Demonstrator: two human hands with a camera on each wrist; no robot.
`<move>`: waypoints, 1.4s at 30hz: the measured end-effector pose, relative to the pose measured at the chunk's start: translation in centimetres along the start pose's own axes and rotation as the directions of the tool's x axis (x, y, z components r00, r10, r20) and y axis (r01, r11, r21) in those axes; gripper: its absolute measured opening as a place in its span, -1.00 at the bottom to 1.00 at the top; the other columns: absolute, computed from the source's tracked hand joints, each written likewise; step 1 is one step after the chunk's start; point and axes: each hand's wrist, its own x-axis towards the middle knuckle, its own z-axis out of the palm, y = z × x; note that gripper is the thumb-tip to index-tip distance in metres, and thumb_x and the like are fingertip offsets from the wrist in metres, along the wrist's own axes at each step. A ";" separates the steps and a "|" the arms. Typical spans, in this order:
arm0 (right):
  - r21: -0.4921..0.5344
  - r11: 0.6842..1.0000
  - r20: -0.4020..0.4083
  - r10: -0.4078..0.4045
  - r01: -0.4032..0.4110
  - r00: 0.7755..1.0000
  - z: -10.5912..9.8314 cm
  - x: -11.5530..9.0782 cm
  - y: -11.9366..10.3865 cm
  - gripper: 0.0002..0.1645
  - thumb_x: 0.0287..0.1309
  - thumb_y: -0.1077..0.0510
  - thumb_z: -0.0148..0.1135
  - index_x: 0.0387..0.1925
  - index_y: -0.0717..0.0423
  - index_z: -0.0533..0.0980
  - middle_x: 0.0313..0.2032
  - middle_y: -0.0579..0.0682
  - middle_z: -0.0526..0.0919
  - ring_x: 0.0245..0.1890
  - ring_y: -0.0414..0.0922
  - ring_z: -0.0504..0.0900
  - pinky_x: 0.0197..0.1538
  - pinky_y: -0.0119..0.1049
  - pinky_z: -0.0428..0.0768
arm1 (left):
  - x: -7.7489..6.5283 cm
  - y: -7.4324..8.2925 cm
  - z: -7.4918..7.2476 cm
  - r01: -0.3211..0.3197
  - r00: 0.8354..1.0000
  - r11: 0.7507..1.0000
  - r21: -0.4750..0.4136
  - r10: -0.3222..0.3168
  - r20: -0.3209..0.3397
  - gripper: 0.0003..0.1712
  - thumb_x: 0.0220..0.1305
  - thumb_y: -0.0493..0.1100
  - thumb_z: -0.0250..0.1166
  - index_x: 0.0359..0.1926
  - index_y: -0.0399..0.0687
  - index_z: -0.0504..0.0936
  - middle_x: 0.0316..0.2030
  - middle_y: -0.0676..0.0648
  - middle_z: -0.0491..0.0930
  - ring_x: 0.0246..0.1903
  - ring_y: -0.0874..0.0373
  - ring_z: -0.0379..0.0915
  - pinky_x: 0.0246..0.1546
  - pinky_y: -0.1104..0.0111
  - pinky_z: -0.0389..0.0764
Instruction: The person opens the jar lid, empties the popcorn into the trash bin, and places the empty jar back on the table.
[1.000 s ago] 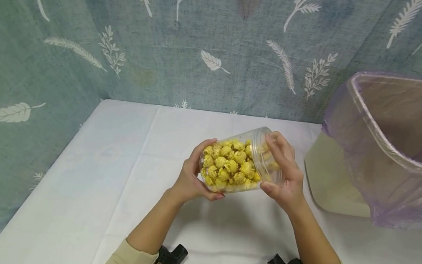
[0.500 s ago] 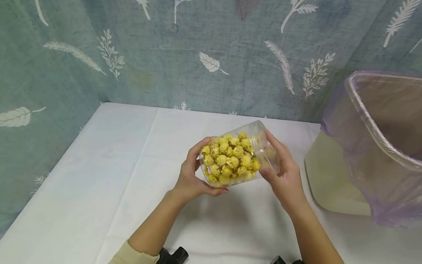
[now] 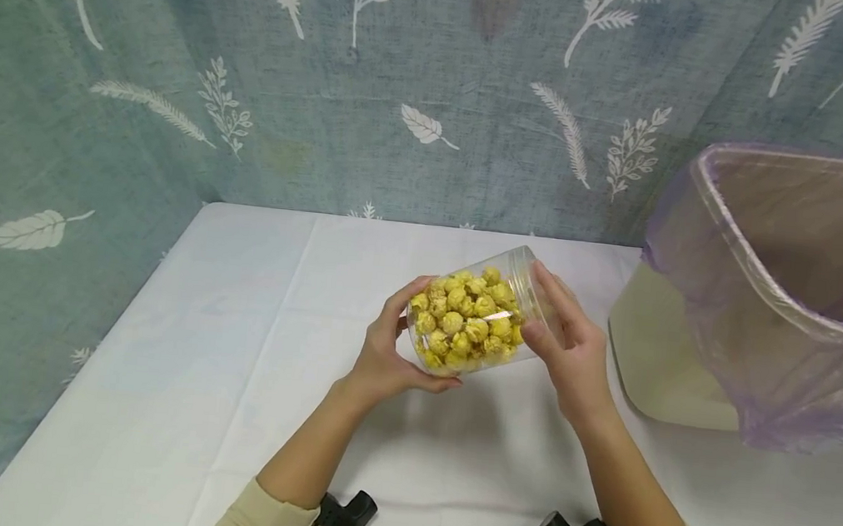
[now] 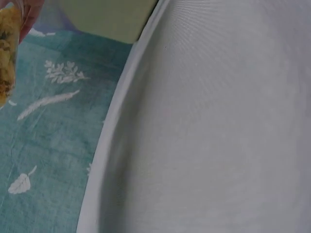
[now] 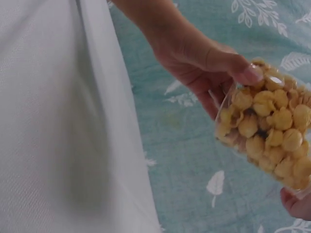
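Note:
A clear plastic jar of yellow popcorn (image 3: 461,321) is held tilted above the white table, its ridged neck end up and to the right. My left hand (image 3: 384,343) grips the base end, thumb underneath and fingers round the far side. At the neck end, my right hand (image 3: 575,347) holds on with its thumb in front and fingers over the top, covering part of that end. In the right wrist view, the left thumb presses the jar (image 5: 272,126), with right fingertips (image 5: 294,204) at the lower edge. The left wrist view catches only the jar's edge (image 4: 7,53).
A cream bin (image 3: 669,351) lined with a translucent purple bag (image 3: 817,381) stands to the right, mouth up. White cloth covers the table (image 3: 302,420). Green-blue leaf-patterned fabric (image 3: 476,159) hangs behind and to the left.
My right hand has turned round the neck end; its thumb now sits higher and its fingers are closer together. The left hand keeps its grip, and the jar has shifted only slightly.

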 end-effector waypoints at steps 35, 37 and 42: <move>-0.050 0.999 0.058 -0.018 0.021 0.998 -0.1 -0.3 0.1 -0.10 0.17 -0.29 0.14 0.42 -0.03 0.11 0.30 0.10 0.20 0.16 0.00 0.29 0.07 -0.43 0.42 | 0.0 -0.1 0.0 0.063 0.997 0.984 -0.164 -0.053 0.064 0.35 -0.59 -0.45 0.62 0.32 -0.39 0.02 0.29 -0.19 0.20 0.27 0.07 0.15 0.17 0.23 0.46; -0.017 0.999 0.050 -0.031 0.032 0.998 0.0 -0.3 0.1 -0.13 0.19 -0.22 0.16 0.41 0.01 0.11 0.30 0.11 0.21 0.17 -0.03 0.28 0.13 -0.49 0.37 | 0.0 0.0 -0.1 0.061 0.996 0.985 -0.159 -0.050 0.069 0.35 -0.59 -0.43 0.62 0.32 -0.38 0.03 0.28 -0.22 0.20 0.27 0.06 0.15 0.17 0.23 0.46; 0.006 0.993 0.051 -0.117 0.117 0.992 0.0 -0.2 0.4 -0.10 0.15 -0.23 0.20 0.40 0.04 0.14 0.33 0.07 0.21 0.23 -0.09 0.27 0.12 -0.51 0.41 | 0.2 0.5 -0.4 0.131 0.989 0.974 -0.187 -0.114 0.097 0.37 -0.61 -0.48 0.61 0.33 -0.35 0.02 0.27 -0.30 0.18 0.24 0.08 0.19 0.16 0.22 0.47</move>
